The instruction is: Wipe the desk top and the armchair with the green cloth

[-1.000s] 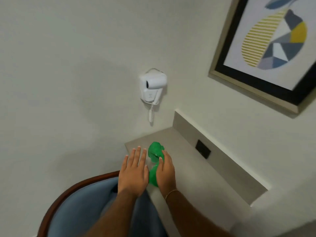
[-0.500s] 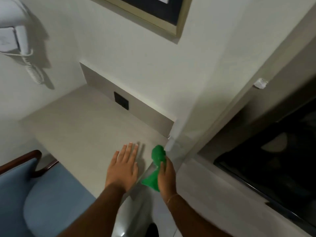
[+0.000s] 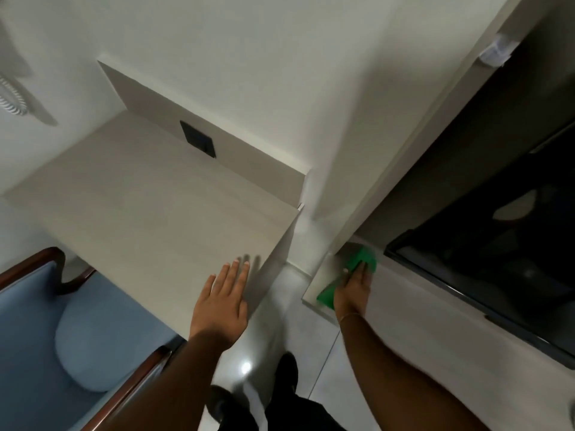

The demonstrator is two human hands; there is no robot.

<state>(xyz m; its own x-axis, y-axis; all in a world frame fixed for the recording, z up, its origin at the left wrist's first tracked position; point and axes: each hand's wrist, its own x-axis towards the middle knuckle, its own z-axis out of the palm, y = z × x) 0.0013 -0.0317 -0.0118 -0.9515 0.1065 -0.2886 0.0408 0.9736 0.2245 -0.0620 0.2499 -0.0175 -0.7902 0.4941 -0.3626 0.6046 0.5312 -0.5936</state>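
Right hand (image 3: 353, 289) pressing green cloth (image 3: 362, 259) on counter right of desk top (image 3: 140, 213); left hand (image 3: 222, 298) flat, fingers spread, at desk edge.

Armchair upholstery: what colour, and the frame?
Light blue upholstery on the armchair, with a dark reddish-brown wooden frame. Head view, lower left.

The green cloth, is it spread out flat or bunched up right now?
Bunched up. The green cloth shows as crumpled folds sticking out past both ends of the right hand, which presses it on the counter.
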